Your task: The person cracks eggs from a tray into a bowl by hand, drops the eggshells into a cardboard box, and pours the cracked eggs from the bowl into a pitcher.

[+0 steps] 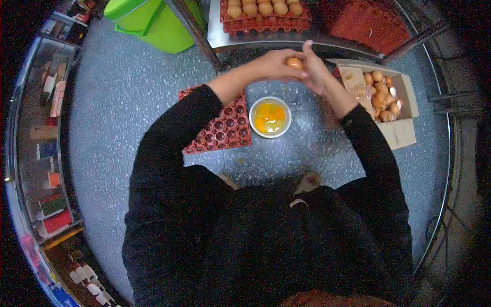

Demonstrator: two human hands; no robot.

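A brown egg point(295, 63) is in my left hand point(279, 65), whose fingers and thumb close around it. My right hand point(318, 72) meets the left from the other side, close against the egg. One of its fingers points up, apart from the rest; its other fingers are partly hidden. Below my hands, on the speckled floor, stands a white bowl point(252, 123) containing several yolks and clear egg white. Left of the bowl lies a red egg tray point(225, 134) with bare hollows in its visible part, partly covered by my left sleeve.
An open cardboard box point(409, 94) of eggshells point(382, 97) sits at the right. On a metal shelf point(217, 37) ahead are whole eggs point(265, 8) on stacked red trays and another red tray stack point(365, 25). A green bucket point(171, 33) stands at upper left. Shelving point(51, 138) lines the left.
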